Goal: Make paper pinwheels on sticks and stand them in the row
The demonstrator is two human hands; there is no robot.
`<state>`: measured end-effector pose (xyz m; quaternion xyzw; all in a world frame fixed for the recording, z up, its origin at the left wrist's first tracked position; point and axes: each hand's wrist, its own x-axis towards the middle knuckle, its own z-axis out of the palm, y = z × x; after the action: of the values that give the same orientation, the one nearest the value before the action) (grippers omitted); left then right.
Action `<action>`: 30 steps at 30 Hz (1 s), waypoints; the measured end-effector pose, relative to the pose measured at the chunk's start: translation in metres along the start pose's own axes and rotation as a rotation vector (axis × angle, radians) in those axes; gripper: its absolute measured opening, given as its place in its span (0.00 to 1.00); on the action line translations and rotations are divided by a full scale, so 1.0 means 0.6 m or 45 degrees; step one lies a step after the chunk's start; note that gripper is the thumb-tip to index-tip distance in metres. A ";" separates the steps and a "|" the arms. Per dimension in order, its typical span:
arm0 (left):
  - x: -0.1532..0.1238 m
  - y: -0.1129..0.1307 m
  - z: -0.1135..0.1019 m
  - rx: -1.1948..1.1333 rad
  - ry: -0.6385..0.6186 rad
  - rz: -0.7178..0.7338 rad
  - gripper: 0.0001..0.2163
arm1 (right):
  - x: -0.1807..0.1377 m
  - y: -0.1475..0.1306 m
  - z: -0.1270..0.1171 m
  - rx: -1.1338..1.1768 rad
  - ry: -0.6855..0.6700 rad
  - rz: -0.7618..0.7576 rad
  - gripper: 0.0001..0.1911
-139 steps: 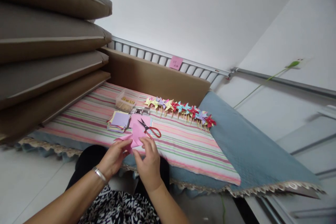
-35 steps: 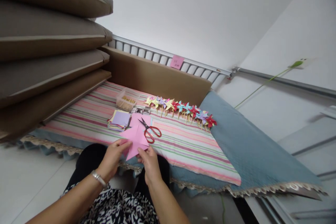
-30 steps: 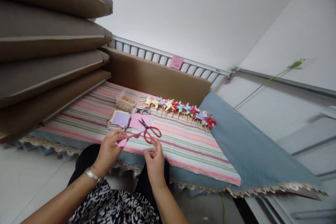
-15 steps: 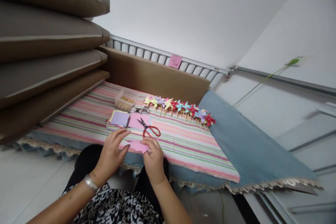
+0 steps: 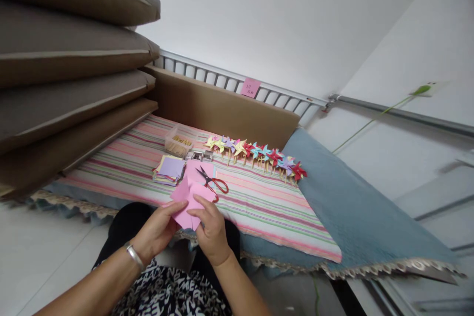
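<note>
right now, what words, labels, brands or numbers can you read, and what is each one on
Pink note on the white slatted rail: handwritten marks, too small to read.
Black-and-white clothing: letter-like white print, too blurred to quote.
I see no other text.

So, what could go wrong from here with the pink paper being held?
Both the left hand and right hand are on the pink paper, which shows separate flaps, so uneven pulling might tear or crease it. The red-handled scissors lie just beyond with blades apparently parted; a finger or flap could catch them. The loosely stacked colored sheets could slide if bumped.
</note>
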<state>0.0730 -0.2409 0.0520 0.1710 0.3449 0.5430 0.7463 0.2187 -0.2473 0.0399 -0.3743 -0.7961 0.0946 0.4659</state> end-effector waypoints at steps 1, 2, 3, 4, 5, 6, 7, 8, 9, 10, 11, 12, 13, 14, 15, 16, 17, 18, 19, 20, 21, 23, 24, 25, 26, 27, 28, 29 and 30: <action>0.002 -0.001 -0.001 0.017 0.019 0.032 0.04 | -0.002 0.002 0.000 -0.029 -0.030 0.000 0.28; 0.004 -0.002 -0.004 0.036 0.039 0.059 0.04 | -0.005 0.003 -0.001 -0.060 -0.061 0.000 0.28; 0.006 -0.002 -0.008 0.055 0.061 0.082 0.05 | -0.009 0.004 -0.003 -0.091 -0.092 0.003 0.27; 0.008 -0.001 -0.012 0.070 0.086 0.102 0.06 | -0.012 0.004 -0.005 -0.119 -0.122 0.015 0.27; 0.010 0.001 -0.016 0.078 0.114 0.120 0.07 | -0.016 0.003 -0.008 -0.144 -0.148 0.038 0.26; 0.011 0.003 -0.019 0.080 0.144 0.137 0.07 | -0.020 -0.001 -0.012 -0.165 -0.164 0.071 0.26; 0.012 0.006 -0.021 0.078 0.175 0.155 0.07 | -0.022 -0.005 -0.015 -0.183 -0.170 0.105 0.24; 0.013 0.009 -0.022 0.074 0.200 0.170 0.07 | -0.025 -0.011 -0.017 -0.200 -0.164 0.132 0.23; 0.014 0.012 -0.021 0.069 0.215 0.182 0.07 | -0.026 -0.017 -0.019 -0.218 -0.153 0.143 0.22; 0.014 0.013 -0.020 0.060 0.219 0.190 0.06 | -0.026 -0.022 -0.019 -0.236 -0.141 0.135 0.21; 0.014 0.015 -0.017 0.052 0.210 0.192 0.06 | -0.026 -0.027 -0.017 -0.252 -0.138 0.110 0.21; 0.014 0.015 -0.014 0.043 0.194 0.190 0.05 | -0.025 -0.031 -0.014 -0.265 -0.142 0.074 0.21; 0.013 0.015 -0.010 0.035 0.177 0.185 0.05 | -0.024 -0.033 -0.010 -0.277 -0.149 0.040 0.22; 0.013 0.014 -0.007 0.026 0.161 0.179 0.05 | -0.023 -0.034 -0.005 -0.288 -0.155 0.013 0.23; 0.012 0.013 -0.005 0.017 0.155 0.174 0.05 | -0.021 -0.033 -0.001 -0.300 -0.156 -0.001 0.24; 0.011 0.011 -0.003 0.009 0.154 0.169 0.05 | -0.020 -0.031 0.004 -0.310 -0.147 -0.007 0.23; 0.010 0.010 -0.001 0.003 0.158 0.166 0.05 | -0.019 -0.029 0.008 -0.317 -0.130 -0.010 0.22; 0.010 0.009 0.000 -0.004 0.162 0.163 0.05 | -0.017 -0.027 0.011 -0.320 -0.108 -0.012 0.20; 0.009 0.008 0.000 -0.008 0.164 0.161 0.05 | -0.016 -0.025 0.013 -0.316 -0.087 -0.018 0.18; 0.009 0.007 0.000 -0.010 0.165 0.156 0.05 | -0.014 -0.024 0.014 -0.308 -0.066 -0.026 0.15; 0.009 0.006 -0.001 -0.010 0.166 0.152 0.06 | -0.012 -0.023 0.014 -0.297 -0.048 -0.032 0.13; 0.010 0.004 -0.003 0.004 0.166 0.150 0.06 | -0.007 -0.024 0.013 -0.267 -0.026 -0.025 0.10; 0.010 0.003 -0.005 0.019 0.165 0.152 0.07 | -0.005 -0.024 0.012 -0.248 -0.018 -0.008 0.09; 0.010 0.002 -0.006 0.039 0.165 0.153 0.07 | -0.002 -0.025 0.010 -0.227 -0.011 0.018 0.08; 0.010 0.000 -0.007 0.066 0.165 0.154 0.08 | 0.001 -0.026 0.009 -0.205 -0.003 0.051 0.07; 0.010 -0.001 -0.008 0.096 0.163 0.153 0.08 | 0.004 -0.027 0.007 -0.183 0.002 0.087 0.07; 0.009 -0.002 -0.008 0.127 0.162 0.152 0.09 | 0.008 -0.027 0.006 -0.164 0.007 0.126 0.06; 0.008 -0.003 -0.009 0.154 0.159 0.153 0.09 | 0.011 -0.027 0.004 -0.149 0.011 0.163 0.05; 0.006 -0.004 -0.009 0.176 0.155 0.154 0.10 | 0.015 -0.028 0.003 -0.138 0.014 0.193 0.05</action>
<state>0.0717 -0.2388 0.0455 0.2093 0.4155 0.5713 0.6762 0.2061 -0.2525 0.0529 -0.4589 -0.7669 0.0843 0.4407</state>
